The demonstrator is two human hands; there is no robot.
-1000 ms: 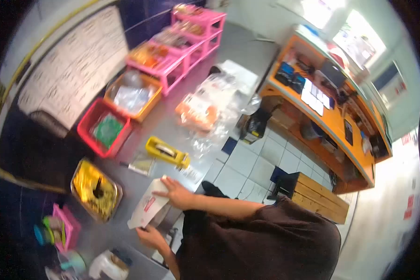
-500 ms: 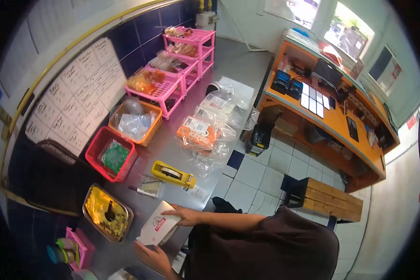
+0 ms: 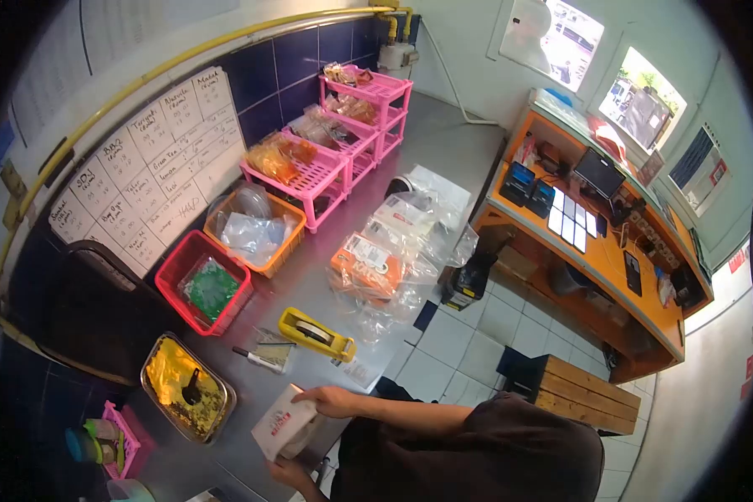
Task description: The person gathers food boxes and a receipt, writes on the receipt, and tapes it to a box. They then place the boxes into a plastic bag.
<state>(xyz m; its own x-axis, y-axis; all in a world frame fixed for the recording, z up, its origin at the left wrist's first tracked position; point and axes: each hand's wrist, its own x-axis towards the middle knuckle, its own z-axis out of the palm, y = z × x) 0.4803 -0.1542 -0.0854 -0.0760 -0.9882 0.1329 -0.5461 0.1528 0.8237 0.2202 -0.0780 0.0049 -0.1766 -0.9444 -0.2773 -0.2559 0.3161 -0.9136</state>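
A white cardboard food box (image 3: 283, 425) with red print is held tilted over the near edge of the steel counter. My right hand (image 3: 330, 402) grips its upper end, thumb and fingers around the edge. At the lower end my left hand (image 3: 293, 475) holds the box, its fingers partly hidden underneath. To the left sits a metal tray (image 3: 226, 412) of yellow, crumbly food with a black scoop (image 3: 192, 388) in it. A yellow tape dispenser (image 3: 316, 335) lies beyond my right hand, beside a black-and-white marker (image 3: 258, 360).
A red basket (image 3: 244, 293) and an orange basket (image 3: 293, 244) line the wall side. Pink racks (image 3: 314, 191) hold bagged goods. A plastic-wrapped orange box (image 3: 366, 268) stands further along. A small pink basket (image 3: 135, 448) with jars is at lower left, and a wooden bench (image 3: 581, 393) at right.
The box has tipped so that its side shows more. My left hand has closed in from spread fingers to the box's lower end. The head view has shifted slightly.
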